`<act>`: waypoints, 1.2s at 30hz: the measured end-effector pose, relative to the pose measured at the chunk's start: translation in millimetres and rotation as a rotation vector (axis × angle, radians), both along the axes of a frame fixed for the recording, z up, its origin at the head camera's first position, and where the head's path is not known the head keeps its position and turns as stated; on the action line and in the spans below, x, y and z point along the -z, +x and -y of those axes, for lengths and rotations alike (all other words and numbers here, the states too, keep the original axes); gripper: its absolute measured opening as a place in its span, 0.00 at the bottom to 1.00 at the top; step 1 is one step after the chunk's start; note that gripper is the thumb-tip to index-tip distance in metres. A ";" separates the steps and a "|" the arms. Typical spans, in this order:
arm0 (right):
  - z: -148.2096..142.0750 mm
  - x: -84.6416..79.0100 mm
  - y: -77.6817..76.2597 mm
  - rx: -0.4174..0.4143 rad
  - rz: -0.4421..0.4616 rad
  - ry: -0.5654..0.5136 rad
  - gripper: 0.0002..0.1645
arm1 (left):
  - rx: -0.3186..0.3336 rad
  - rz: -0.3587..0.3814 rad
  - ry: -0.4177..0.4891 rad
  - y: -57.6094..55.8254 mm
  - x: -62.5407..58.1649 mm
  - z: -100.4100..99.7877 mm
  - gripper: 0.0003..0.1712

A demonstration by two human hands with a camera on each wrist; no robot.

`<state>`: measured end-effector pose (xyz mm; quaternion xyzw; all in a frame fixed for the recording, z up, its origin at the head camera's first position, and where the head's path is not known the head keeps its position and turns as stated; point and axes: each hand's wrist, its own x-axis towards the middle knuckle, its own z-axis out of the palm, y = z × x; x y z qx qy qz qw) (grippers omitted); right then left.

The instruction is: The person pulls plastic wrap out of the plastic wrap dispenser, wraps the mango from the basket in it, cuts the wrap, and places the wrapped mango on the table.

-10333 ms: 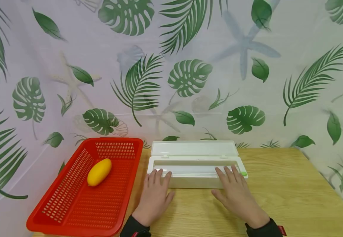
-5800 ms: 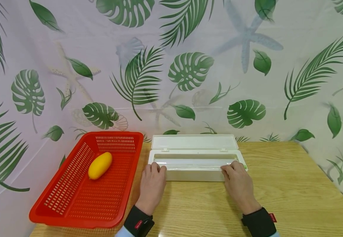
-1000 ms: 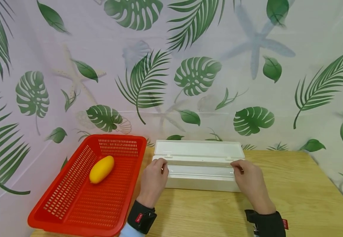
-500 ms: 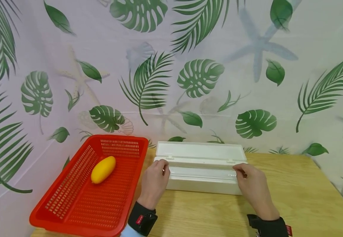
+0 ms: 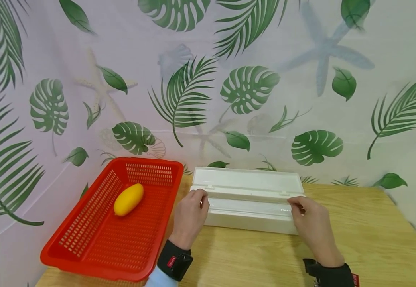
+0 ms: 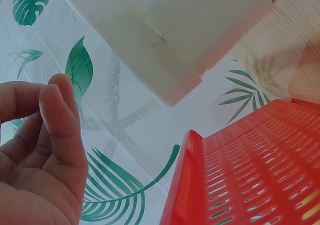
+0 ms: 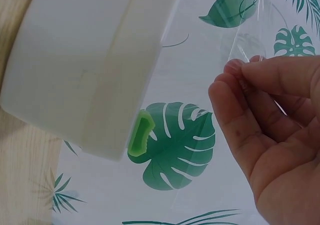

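Observation:
A white cling film dispenser box stands on the table, its lid tipped back. Inside it a pale roll is visible. My left hand is raised at the box's left end, thumb and fingertips pinched together. At the opposite end my right hand pinches the edge of clear cling film, which shows as shiny folds in the right wrist view. The film runs across between both hands, though it is hard to see at the left fingertips. A green slider sits on the box's right end.
A red plastic basket stands left of the box, close to my left forearm, with a yellow mango-like fruit inside. The wooden table meets a leaf-patterned backdrop right behind the box.
Earlier, flat fingers rested on the box's front, then curled at its front edge. Now both hands are pinched and raised over the box ends. The box looks slightly turned; the basket stays put.

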<state>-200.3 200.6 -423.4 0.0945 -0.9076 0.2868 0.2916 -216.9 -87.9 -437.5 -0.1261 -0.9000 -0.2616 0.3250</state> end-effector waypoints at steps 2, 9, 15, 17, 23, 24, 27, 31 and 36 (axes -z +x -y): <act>-0.3 -0.8 -0.3 0.002 -0.010 -0.002 0.10 | 0.001 0.001 0.000 -0.3 -1.5 -0.4 0.02; 2.3 -2.6 -2.6 -0.006 -0.014 -0.009 0.10 | -0.001 -0.010 0.014 -0.1 -3.8 2.1 0.03; 2.9 -5.7 -3.3 -0.002 -0.022 -0.014 0.11 | -0.007 -0.004 0.013 -1.5 -6.6 2.6 0.02; 2.7 -6.7 -3.0 0.000 -0.018 -0.015 0.10 | -0.010 -0.007 0.015 -1.4 -7.2 2.2 0.03; -0.2 -8.0 0.2 0.009 -0.009 -0.014 0.10 | -0.017 -0.006 0.013 0.6 -6.7 -1.2 0.03; -0.5 -8.1 0.8 0.012 -0.006 -0.014 0.11 | -0.018 -0.005 0.013 0.8 -6.5 -1.7 0.03; -0.2 -7.8 1.0 0.019 -0.002 -0.019 0.12 | -0.021 -0.001 0.014 1.0 -5.9 -2.1 0.03; -0.2 -5.7 -0.2 0.018 -0.007 -0.017 0.12 | -0.027 0.001 0.013 0.6 -5.5 -1.5 0.03; -1.2 -2.9 -0.7 -0.004 0.007 0.025 0.09 | -0.025 -0.003 0.014 0.1 -5.8 -0.9 0.03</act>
